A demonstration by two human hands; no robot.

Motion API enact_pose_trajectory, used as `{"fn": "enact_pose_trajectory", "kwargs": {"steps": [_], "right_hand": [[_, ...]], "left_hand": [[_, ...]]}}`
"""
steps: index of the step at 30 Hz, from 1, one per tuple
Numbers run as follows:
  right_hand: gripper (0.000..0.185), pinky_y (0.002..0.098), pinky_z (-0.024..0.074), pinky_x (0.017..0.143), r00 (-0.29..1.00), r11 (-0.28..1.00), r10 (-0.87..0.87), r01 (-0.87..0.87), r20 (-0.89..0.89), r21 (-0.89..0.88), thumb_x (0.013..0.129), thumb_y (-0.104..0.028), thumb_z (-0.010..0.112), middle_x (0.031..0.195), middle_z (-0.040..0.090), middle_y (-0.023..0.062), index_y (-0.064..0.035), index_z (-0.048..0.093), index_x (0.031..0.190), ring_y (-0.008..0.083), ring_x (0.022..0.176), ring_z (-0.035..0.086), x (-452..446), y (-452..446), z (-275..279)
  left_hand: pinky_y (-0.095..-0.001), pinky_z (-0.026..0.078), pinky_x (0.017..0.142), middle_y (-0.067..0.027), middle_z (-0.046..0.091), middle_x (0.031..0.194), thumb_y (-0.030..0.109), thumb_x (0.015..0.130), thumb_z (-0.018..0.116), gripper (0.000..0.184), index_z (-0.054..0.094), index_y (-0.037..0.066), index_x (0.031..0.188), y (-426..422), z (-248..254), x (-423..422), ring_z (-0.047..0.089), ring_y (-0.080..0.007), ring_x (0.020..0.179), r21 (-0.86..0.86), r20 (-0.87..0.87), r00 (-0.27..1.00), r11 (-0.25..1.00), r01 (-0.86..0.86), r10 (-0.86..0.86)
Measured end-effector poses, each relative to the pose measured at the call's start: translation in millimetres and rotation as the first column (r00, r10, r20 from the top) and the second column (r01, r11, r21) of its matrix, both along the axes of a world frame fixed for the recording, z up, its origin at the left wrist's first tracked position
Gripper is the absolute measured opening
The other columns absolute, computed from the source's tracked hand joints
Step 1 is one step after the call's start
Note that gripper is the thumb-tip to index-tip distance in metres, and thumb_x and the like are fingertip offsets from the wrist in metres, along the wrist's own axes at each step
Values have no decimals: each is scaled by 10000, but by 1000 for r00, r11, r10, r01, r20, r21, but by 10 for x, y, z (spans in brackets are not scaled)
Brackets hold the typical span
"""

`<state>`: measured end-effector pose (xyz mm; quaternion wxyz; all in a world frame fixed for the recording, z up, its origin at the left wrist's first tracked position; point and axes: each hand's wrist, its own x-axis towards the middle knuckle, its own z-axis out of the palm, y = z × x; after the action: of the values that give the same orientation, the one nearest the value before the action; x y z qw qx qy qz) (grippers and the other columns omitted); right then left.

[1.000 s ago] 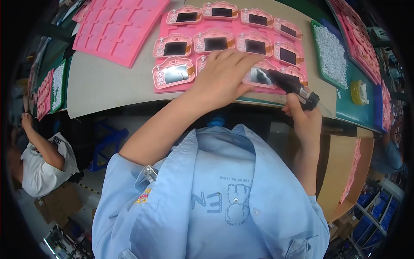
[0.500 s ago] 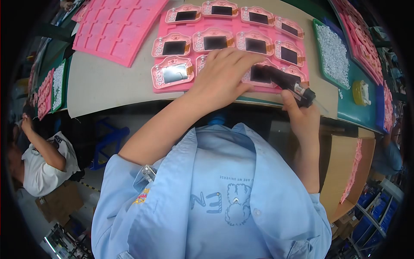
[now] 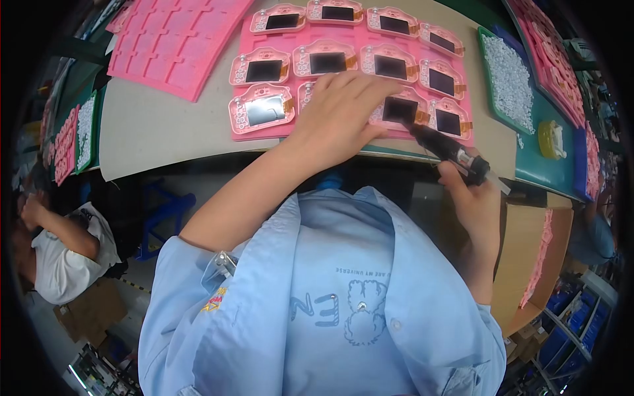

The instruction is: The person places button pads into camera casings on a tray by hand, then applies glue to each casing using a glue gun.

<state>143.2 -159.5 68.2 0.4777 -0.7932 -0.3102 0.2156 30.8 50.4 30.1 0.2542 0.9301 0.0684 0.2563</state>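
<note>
My left hand (image 3: pixel 340 115) lies over the front row of a pink tray (image 3: pixel 330 32), fingers stretched out and covering part of a pink casing. Several such casings with dark rectangular screens sit in rows on the tray. My right hand (image 3: pixel 477 201) grips a black hot glue gun (image 3: pixel 450 150), a translucent glue stick (image 3: pixel 500 183) protruding from its rear. The gun's tip points up and left, close to a front-row casing (image 3: pixel 400 110) beside my left fingers. Whether the tip touches it, I cannot tell. At the front left, another casing (image 3: pixel 264 111) has a bright, reflecting screen.
A pink moulded tray (image 3: pixel 175 46) lies at the left. On the right stand a green tray (image 3: pixel 507 79) of small whitish pieces and a yellow round container (image 3: pixel 549 140). A cardboard box (image 3: pixel 535 264) is below right. Another person (image 3: pixel 66 251) sits at far left.
My right hand and the glue gun have shifted right and down, uncovering the right-hand front casing. My left hand has stayed nearly in place. The other person's hands have moved slightly.
</note>
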Motion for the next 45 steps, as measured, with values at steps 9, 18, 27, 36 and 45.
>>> {"fn": "enact_pose_trajectory", "kwargs": {"steps": [9,18,27,36,45], "right_hand": [[239,233,382,555,978,983,54,-17,200,-180,812,-189,714,630,507,2,-8,567,864,82,595,432,-39,7,149],[267,242,406,545,984,991,43,-20,172,-131,786,-209,737,627,554,26,-11,586,881,101,566,478,-37,28,57],[287,261,421,549,976,992,34,-8,217,-122,775,-232,746,626,569,52,-12,592,878,129,556,506,-29,27,46],[281,255,426,588,986,996,39,-25,161,-86,811,-207,716,694,602,46,-10,574,952,108,628,537,-14,158,65],[237,239,452,690,992,983,-101,111,-73,144,893,-223,622,778,638,46,2,585,953,101,744,586,370,-293,-13]], "left_hand": [[-380,338,907,-39,569,1126,183,670,755,531,543,141,1155,7,-21,-3,490,-247,1087,22,8,1000,1000,0,0],[-368,349,889,-33,575,1107,206,683,753,488,553,133,1123,13,-30,1,502,-247,1054,35,28,1000,999,8,-9],[-365,350,883,-30,575,1098,198,684,755,477,558,135,1114,11,-38,-5,505,-245,1041,36,39,999,999,11,-13],[-374,343,898,-40,559,1112,182,670,762,554,533,144,1173,15,-7,-8,488,-252,1080,35,-10,1000,999,20,-20],[-407,334,946,-60,538,1170,173,675,753,643,486,144,1259,-123,141,181,474,-268,1114,79,-38,990,987,142,-139]]}}
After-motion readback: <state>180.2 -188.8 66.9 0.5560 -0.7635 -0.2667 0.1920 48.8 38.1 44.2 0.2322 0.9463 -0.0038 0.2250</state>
